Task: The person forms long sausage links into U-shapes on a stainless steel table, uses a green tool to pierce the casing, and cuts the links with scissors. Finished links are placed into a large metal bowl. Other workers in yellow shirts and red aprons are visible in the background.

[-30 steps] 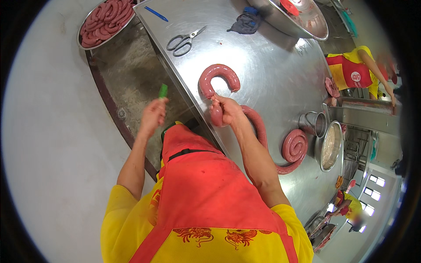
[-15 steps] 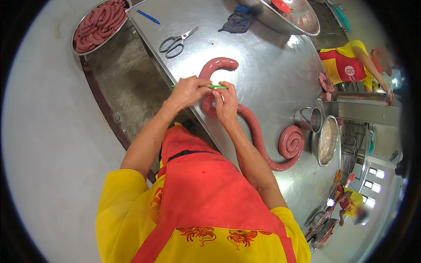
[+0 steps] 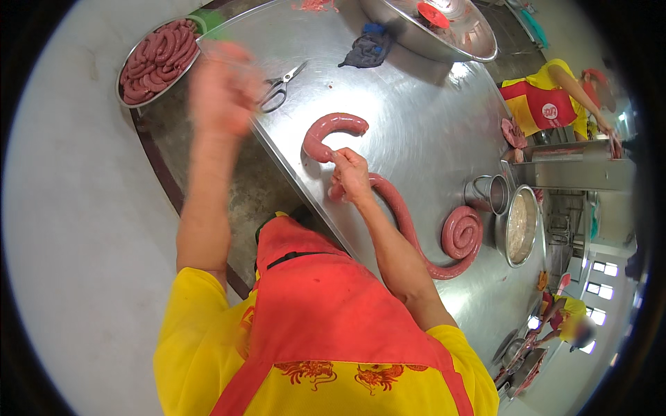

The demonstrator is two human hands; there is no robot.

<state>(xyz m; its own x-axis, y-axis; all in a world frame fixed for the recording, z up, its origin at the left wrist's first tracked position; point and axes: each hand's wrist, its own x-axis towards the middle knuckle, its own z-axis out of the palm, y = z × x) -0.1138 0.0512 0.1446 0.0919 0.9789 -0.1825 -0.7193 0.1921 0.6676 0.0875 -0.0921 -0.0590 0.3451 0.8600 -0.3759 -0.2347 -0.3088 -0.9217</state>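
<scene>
Left of sausage coil (image 3: pixel 462 232): R hand (image 3: pixel 352 175), nearer, fingers clamped at base of hooked sausage end (image 3: pixel 313 141), axis arcing past fingertips. L hand (image 3: pixel 225 90) farther off, blurred; fingers, can't tell.

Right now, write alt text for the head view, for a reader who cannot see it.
A person's right hand grips pink sausage over a metal table, between a curved section and a length ending in a coil. The left hand, blurred, is near scissors; a pan of sausages sits at upper left.
</scene>
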